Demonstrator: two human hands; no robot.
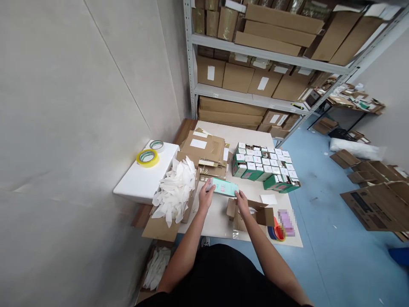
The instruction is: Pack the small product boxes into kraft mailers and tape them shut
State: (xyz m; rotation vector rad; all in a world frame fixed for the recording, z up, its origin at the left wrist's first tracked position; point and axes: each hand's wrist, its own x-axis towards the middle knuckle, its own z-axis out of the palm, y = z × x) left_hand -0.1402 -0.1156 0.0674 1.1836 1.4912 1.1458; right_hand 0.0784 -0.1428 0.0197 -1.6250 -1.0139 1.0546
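Note:
A flat green-and-white box (226, 187) with pink print is held level over the table between both hands. My left hand (206, 197) grips its left end, thumb on top. At the right end, my right hand (242, 202) pinches the corner. Below the right hand stands an open cardboard box (239, 224) with its flaps up; the forearm covers part of it. Rows of upright small green-and-white boxes (265, 164) stand beyond to the right. Flattened cardboard cartons (207, 147) are stacked just past the left hand.
Left of the arms, a carton (166, 230) overflows with crumpled white paper (175, 187). Yellow tape (147, 157) and another roll (156, 146) lie on a white surface. Blue and red round items (278, 232) sit at the right table edge. A metal shelf (249, 91) holding cartons rises behind.

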